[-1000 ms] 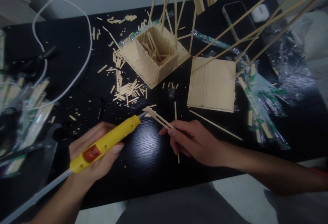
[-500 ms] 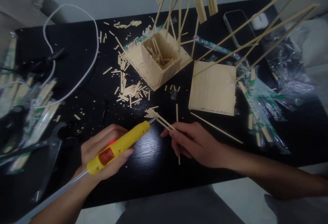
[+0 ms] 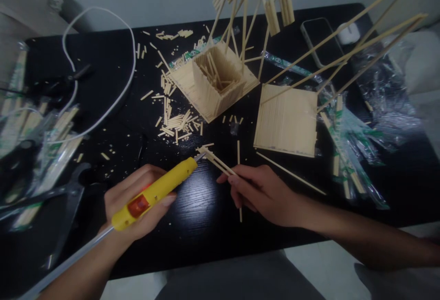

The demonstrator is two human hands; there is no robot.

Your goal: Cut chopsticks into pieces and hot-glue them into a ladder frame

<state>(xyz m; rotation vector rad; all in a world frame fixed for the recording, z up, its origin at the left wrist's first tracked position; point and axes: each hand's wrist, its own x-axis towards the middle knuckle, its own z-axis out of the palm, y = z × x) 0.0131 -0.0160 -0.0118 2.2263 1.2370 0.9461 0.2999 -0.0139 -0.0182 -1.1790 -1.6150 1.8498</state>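
My left hand (image 3: 135, 201) grips a yellow glue gun (image 3: 156, 192) with an orange switch. Its metal tip points up and to the right and touches the far end of a small bundle of thin wooden sticks (image 3: 216, 161). My right hand (image 3: 261, 192) pinches the near end of that bundle just above the black table (image 3: 202, 217). Behind them stands a square open box of wooden sticks (image 3: 215, 80) on a flat stick base. A flat square stick panel (image 3: 287, 119) lies to its right.
Cut stick bits (image 3: 175, 121) litter the table left of the box. A white cable (image 3: 103, 62) loops at the back left. Green-printed plastic wrappers (image 3: 350, 149) lie right, a phone (image 3: 318, 36) behind. Long sticks (image 3: 343, 46) slant overhead from the right. Bags of sticks (image 3: 41, 139) crowd the left.
The view has shifted slightly. The glue gun's tip has come up against the end of the stick bundle; my right hand has kept its hold in the same place.
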